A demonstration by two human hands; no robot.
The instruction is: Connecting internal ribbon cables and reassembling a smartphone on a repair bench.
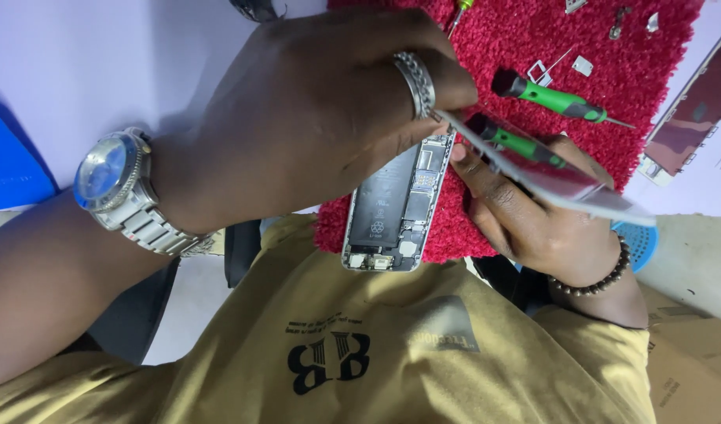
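Red mat (533, 47) on table (101, 63), catching loose parts. My left hand (321, 118) at 11 o'clock pins opened phone (396, 204) steady. My right hand (533, 212) at 3 o'clock, grip closed on lifted screen panel (557, 184), exposing internals. Green screwdriver (561, 102) at 1 o'clock, within reach.

The left hand (321, 118) fills the upper middle of the frame, back toward the camera, fingers curled downward. The right hand (533, 208) sits at centre right, fingers curled in a grip, forearm running toward the lower right.
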